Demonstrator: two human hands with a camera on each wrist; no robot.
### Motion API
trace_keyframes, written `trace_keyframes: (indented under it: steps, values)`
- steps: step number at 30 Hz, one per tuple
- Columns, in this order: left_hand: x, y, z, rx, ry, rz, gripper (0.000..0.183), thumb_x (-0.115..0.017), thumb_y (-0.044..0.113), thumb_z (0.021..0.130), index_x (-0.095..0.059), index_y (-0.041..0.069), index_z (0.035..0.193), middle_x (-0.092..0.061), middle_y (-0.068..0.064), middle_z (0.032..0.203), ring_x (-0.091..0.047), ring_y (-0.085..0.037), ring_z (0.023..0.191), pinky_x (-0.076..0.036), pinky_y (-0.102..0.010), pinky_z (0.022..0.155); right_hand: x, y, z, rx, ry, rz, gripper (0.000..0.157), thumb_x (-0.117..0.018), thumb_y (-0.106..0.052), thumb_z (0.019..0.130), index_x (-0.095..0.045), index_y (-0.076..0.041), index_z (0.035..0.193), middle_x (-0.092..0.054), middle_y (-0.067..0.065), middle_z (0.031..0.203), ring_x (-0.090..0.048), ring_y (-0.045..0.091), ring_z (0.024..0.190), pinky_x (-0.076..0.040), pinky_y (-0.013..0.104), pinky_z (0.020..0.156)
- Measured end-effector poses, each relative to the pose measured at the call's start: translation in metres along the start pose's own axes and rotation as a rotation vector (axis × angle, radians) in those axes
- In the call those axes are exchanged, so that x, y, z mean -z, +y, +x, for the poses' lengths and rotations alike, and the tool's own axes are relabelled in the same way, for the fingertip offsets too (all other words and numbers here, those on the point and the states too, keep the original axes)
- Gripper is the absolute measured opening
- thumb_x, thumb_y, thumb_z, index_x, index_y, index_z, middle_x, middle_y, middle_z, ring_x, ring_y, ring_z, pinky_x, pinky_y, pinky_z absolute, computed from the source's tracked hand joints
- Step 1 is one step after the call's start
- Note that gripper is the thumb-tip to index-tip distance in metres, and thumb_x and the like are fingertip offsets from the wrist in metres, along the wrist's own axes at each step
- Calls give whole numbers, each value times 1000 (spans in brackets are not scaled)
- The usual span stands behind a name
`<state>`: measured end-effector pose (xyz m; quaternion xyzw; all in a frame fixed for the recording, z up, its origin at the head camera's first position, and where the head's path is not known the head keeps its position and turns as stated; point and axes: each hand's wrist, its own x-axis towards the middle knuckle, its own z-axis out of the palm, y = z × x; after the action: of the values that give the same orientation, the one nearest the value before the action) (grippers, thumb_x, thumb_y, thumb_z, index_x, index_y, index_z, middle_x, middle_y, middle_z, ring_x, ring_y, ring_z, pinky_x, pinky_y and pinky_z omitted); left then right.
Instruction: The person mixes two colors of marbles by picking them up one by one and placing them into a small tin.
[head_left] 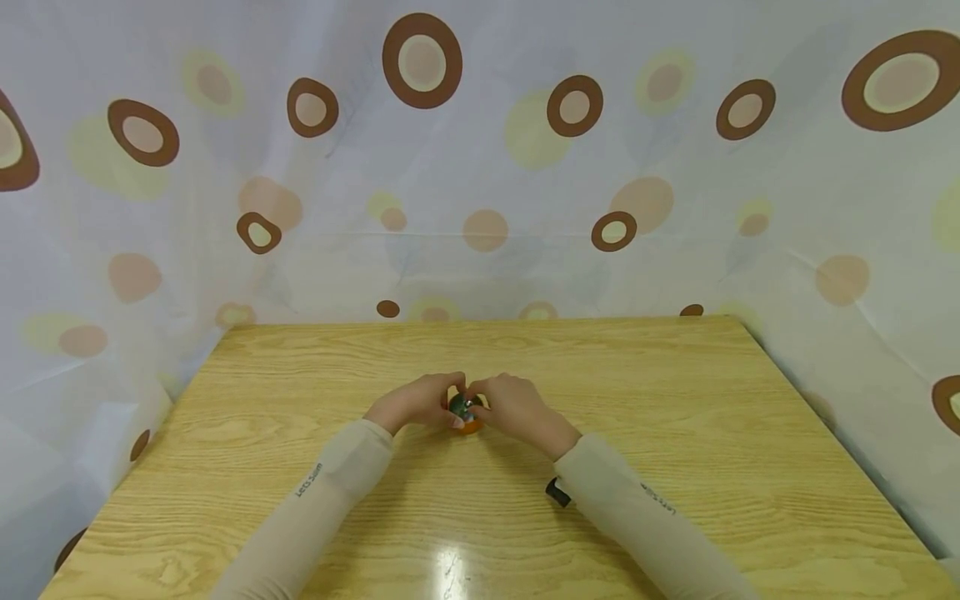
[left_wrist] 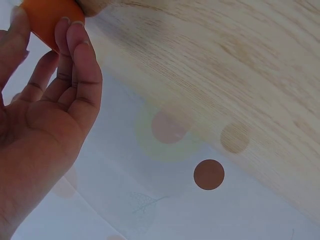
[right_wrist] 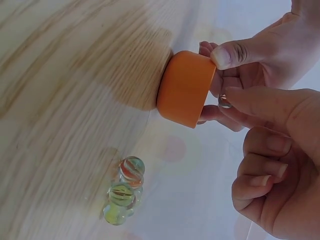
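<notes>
An orange cup (right_wrist: 182, 92) stands upright on the wooden table (head_left: 675, 400), around the middle of its width, its open mouth facing up; glassy, greenish contents show inside it, too small to make out. The left hand (head_left: 420, 402) grips the cup, thumb at the rim and fingers curled round the side. Just above the mouth, the right hand (head_left: 517, 408) pinches a glass marble (right_wrist: 224, 102) between thumb and forefinger, the other fingers folded toward the palm. Near the cup lies a cluster of glass marbles (right_wrist: 124, 190), touching one another, with green, yellow and red swirls. Pale, lettered sleeves (head_left: 300, 508) cover both forearms, and a small black object (head_left: 558, 492) sits beside the right cuff. Behind the table hangs a white cloth (head_left: 450, 175) patterned with brown rings and pale spots.
</notes>
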<state>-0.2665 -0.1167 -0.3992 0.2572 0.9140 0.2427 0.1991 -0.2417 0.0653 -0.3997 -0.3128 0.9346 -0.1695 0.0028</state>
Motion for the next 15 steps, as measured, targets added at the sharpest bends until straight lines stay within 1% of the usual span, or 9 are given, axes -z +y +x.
trace_keyframes:
  steps: [5, 7, 10, 13, 15]
  values:
    - [0, 0, 1, -9, -6, -14, 31, -74, 15, 85, -52, 11, 107, -57, -5, 85, -51, -18, 69, -42, -28, 62, 0, 0, 0, 4, 5, 2, 22, -69, -18, 90, -70, -9, 110, -63, 1, 69, -36, 8, 47, -29, 22, 46]
    - [0, 0, 2, -9, -9, -16, 31, -74, 15, 86, -53, 11, 108, -56, -5, 85, -51, -17, 69, -42, -28, 63, 1, 0, -1, -2, 11, 10, 23, -69, -19, 91, -70, -9, 112, -62, 0, 68, -36, 8, 47, -28, 22, 45]
    - [0, 0, 3, -2, -8, -17, 32, -74, 15, 85, -54, 11, 109, -56, -4, 84, -51, -17, 70, -43, -28, 64, 3, 2, -3, -17, 16, 15, 24, -68, -20, 91, -70, -9, 113, -62, 0, 68, -40, 9, 49, -30, 22, 44]
    - [-1, -1, 3, 2, 0, -13, 33, -75, 15, 85, -54, 11, 110, -56, -4, 84, -52, -17, 70, -43, -28, 64, 5, 4, -6, -35, 23, 7, 23, -68, -22, 91, -70, -10, 111, -66, 2, 75, -46, 9, 54, -34, 23, 46]
    - [-1, -1, 3, 4, 1, -14, 34, -75, 15, 84, -54, 11, 110, -57, -4, 83, -52, -17, 69, -43, -28, 63, 6, 6, -7, -45, 26, 6, 21, -68, -21, 91, -71, -11, 109, -68, 4, 79, -48, 10, 55, -36, 24, 47]
